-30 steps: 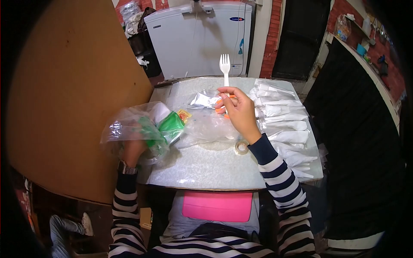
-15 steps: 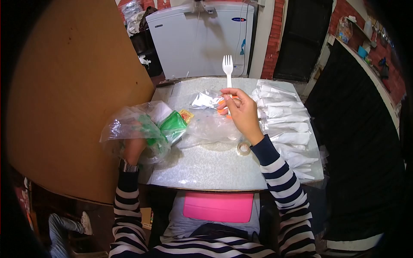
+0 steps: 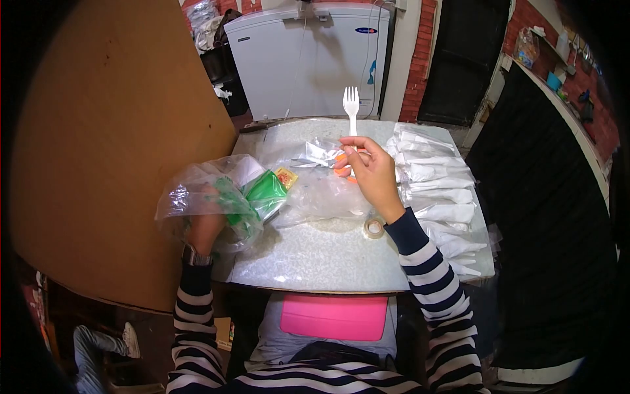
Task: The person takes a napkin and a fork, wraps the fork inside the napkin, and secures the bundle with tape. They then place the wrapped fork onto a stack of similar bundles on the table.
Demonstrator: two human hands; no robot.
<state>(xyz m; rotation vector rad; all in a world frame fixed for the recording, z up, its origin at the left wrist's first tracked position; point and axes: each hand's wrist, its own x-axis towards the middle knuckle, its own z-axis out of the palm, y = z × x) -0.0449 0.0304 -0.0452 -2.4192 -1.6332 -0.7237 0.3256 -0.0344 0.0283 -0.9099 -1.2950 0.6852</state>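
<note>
Our right hand pinches white plastic fork upright over desk, fingers closed on handle. Left hand grips clear bag of green packets at desk edge. Risk, we reckon: loose bag sags, packets spill.

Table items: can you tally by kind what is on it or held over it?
White plastic fork, in the right hand: 1
Clear bag of green packets, in the left hand: 1
Tape roll: 1
Row of white wrapped packs: 1
Total: 4
</note>
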